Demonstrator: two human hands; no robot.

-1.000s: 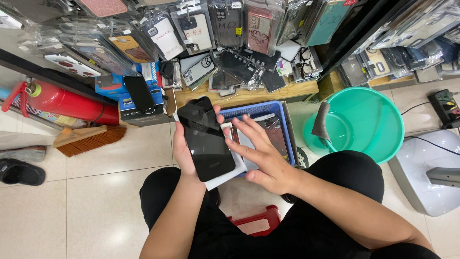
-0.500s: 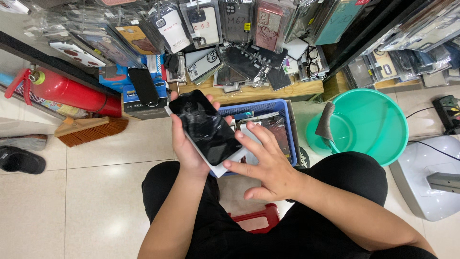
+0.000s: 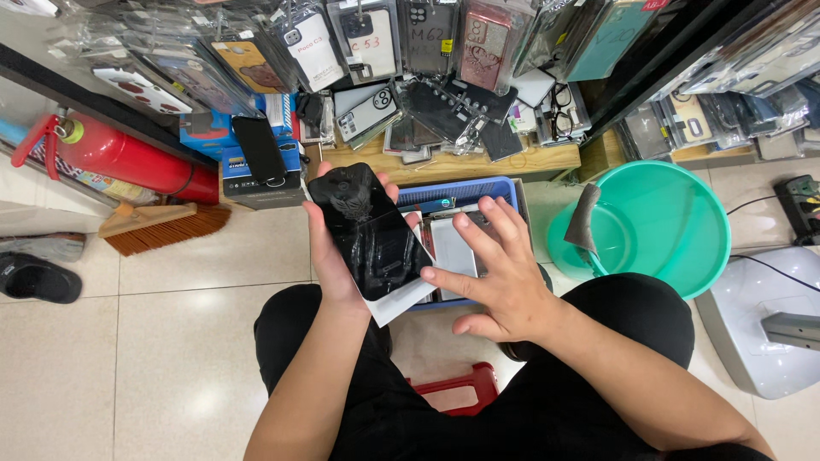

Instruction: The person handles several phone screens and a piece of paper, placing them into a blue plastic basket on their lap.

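Note:
My left hand (image 3: 329, 256) holds a black glossy phone screen panel (image 3: 369, 229) on top of a flat white pack (image 3: 408, 300), tilted with its top toward the upper left. My right hand (image 3: 500, 273) is spread open just to the right, its index fingertip touching the panel's lower right edge. Below both hands sits a blue plastic basket (image 3: 465, 195) with several flat packs in it. I am seated on a red stool (image 3: 457, 386), black trousers at the bottom of the view.
A teal plastic basin (image 3: 675, 222) with a grey cloth stands to the right. A red fire extinguisher (image 3: 128, 158) and a brush (image 3: 162, 224) lie at left, a black shoe (image 3: 38, 280) farther left. Racks of packaged phone cases hang above a wooden shelf (image 3: 461, 164).
The left hand has tilted the black panel so its top points further left. The right hand has shifted slightly right and stays spread beside it.

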